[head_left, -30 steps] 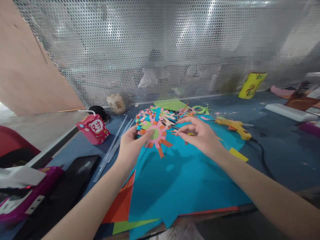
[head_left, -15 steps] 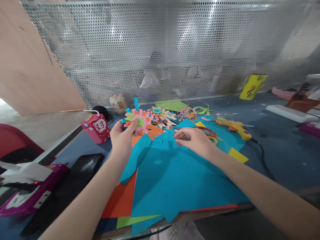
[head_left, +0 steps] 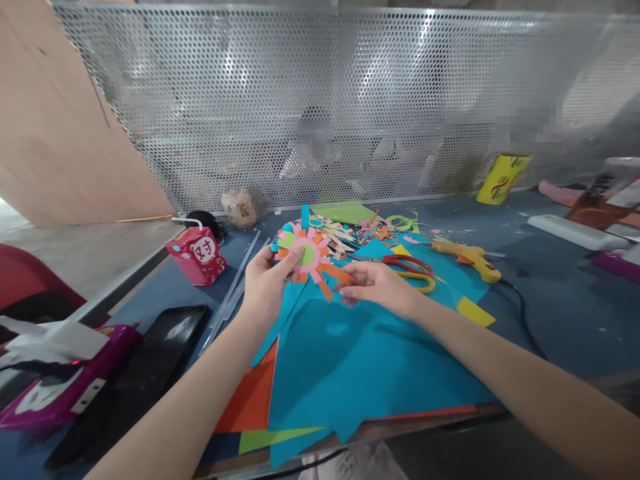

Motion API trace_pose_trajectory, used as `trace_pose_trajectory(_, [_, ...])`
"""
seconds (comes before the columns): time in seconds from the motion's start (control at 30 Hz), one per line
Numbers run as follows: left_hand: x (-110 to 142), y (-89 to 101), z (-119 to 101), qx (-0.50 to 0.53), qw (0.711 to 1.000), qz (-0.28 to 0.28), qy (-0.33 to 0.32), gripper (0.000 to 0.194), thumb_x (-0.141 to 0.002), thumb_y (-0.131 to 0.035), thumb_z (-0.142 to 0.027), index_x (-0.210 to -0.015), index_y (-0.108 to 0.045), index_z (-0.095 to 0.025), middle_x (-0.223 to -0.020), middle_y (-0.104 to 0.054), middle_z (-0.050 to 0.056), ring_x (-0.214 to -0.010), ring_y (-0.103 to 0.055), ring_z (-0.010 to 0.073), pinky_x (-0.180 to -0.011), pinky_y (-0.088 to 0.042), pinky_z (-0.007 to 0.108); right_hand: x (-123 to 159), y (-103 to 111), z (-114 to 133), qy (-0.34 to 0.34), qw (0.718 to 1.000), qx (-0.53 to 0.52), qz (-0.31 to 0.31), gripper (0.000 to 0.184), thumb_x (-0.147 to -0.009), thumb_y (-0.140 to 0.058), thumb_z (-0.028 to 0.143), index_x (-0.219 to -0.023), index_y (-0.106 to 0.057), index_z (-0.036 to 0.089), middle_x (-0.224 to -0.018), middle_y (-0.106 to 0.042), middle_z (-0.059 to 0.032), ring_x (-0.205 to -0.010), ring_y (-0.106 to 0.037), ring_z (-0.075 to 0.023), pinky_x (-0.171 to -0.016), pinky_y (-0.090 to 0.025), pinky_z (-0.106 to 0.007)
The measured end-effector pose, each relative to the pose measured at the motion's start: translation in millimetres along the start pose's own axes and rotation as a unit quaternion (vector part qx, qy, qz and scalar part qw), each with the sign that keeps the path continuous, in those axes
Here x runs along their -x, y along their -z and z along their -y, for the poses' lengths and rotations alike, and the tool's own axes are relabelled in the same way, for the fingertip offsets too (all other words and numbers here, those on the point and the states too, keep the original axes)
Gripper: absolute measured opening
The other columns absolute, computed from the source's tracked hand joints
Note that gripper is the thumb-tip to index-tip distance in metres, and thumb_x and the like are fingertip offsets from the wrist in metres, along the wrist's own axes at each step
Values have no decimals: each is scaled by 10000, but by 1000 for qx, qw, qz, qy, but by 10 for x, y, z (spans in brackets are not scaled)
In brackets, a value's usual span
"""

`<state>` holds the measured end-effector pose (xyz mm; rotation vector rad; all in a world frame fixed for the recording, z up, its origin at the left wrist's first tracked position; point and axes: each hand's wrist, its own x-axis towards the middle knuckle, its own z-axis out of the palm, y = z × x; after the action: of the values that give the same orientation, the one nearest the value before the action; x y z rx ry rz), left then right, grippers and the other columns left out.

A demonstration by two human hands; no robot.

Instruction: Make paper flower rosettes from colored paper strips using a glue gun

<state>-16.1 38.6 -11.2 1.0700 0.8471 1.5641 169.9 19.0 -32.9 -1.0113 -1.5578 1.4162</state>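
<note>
My left hand (head_left: 267, 283) is closed on a paper flower (head_left: 306, 253) with pink, orange and blue fringed petals and a green centre, holding it up over the table. My right hand (head_left: 377, 285) reaches in from the right with its fingertips pinching an orange petal at the flower's lower right. Under both hands lies a stack of blue paper sheets (head_left: 370, 360), with orange and green sheets below. More finished paper flowers (head_left: 335, 231) lie just behind.
Red and yellow scissors (head_left: 413, 270) and a yellow glue gun (head_left: 467, 257) lie right of my hands. Glue sticks (head_left: 234, 287), a red drink carton (head_left: 197, 255) and a black phone (head_left: 165, 340) sit at left. A perforated metal screen (head_left: 320, 100) closes the back.
My left hand brought the flower back from the left toward the centre. My right hand rose from the blue paper and closed on one of its orange petals.
</note>
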Motion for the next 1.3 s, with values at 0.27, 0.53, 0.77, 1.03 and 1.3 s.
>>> trace_pose_trajectory(0.27, [0,2,-6,-6,1000,-3,4,239,-520,-774,-227,-667,-604,-145,-609,-593,-20,-499,-523,70,-435,-395,184,5,43,18,-17,999,-6,-28,202,-643,-712,301,-712,-625,132,-638,-662,4,-512,-606,-84,-536,-524,-208])
trace_pose_trajectory(0.53, [-45,40,-57,24,999,-41,0,262,-475,-792,-221,-620,-585,-151,-547,-561,-43,-464,-508,56,-422,-387,166,-29,458,131,15,978,-14,-207,104,-610,-736,161,-644,-647,120,-528,-647,-19,-484,-622,-109,-515,-538,-182])
trace_pose_trajectory(0.77, [17,-4,5,0,1000,9,12,286,-486,-796,-245,-675,-614,-131,-591,-600,-14,-486,-530,73,-423,-399,176,-91,440,107,56,957,-105,-264,99,-689,-631,107,-781,-645,139,-767,-698,-54,-690,-672,-154,-657,-571,-251])
trace_pose_trajectory(1.03, [-26,35,-54,81,996,-32,0,261,-468,-803,-192,-647,-622,-135,-623,-637,-14,-526,-560,64,-473,-423,159,-110,705,207,96,904,-150,-389,189,-636,-443,16,-528,-466,170,-467,-503,40,-447,-512,-44,-463,-465,-145])
trace_pose_trajectory(1.3, [-74,47,-141,112,989,-78,-61,239,-495,-780,-138,-607,-568,-145,-609,-617,-31,-498,-530,50,-439,-376,151,148,1410,400,127,814,31,-566,207,-661,-334,93,-534,-220,210,-449,-241,79,-351,-155,-54,-358,-186,-200])
